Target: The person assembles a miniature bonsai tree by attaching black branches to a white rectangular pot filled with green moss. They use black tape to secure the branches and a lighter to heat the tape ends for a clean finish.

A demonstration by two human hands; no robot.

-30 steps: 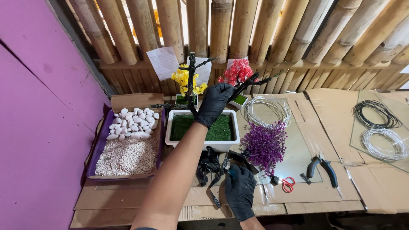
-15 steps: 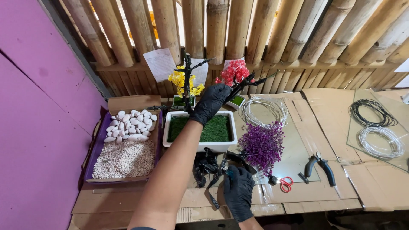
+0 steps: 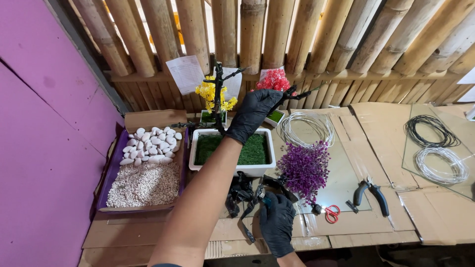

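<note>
1. Since the earlier frame little has shifted: my left hand (image 3: pixel 253 112) sits a touch lower over the planter, and the right hand (image 3: pixel 276 221) remains by the black scraps at the near edge.

2. Head view, left hand: it is closed around the black wire tree (image 3: pixel 220 101), gripping where the side branch meets the trunk. The trunk stands nearly upright at the 11 o'clock corner of the white planter (image 3: pixel 232 169), its foot in or just behind the green moss (image 3: pixel 232 150); I cannot tell which.

3. Head view, right hand: at 6 o'clock from the planter, fingers curled tight on a small dark thing among the black tape strips (image 3: pixel 242 193). I cannot make out what it is.

4. Handling, as I judge it: the tree looks light, springy and bendable, with thin tips that would deform easily. The thick trunk low down seems the safest hold, not the twigs.

5. Around it: purple blossom sprigs (image 3: pixel 304 168) at 3 o'clock from the planter, the tray of white stones and gravel (image 3: pixel 143 170) at 9 o'clock, yellow (image 3: pixel 210 94) and red (image 3: pixel 273 79) flower trees at 12 o'clock, a silver wire coil (image 3: pixel 304 127) at 2 o'clock, and pliers (image 3: pixel 372 193) and red scissors (image 3: pixel 330 213) further right.
</note>
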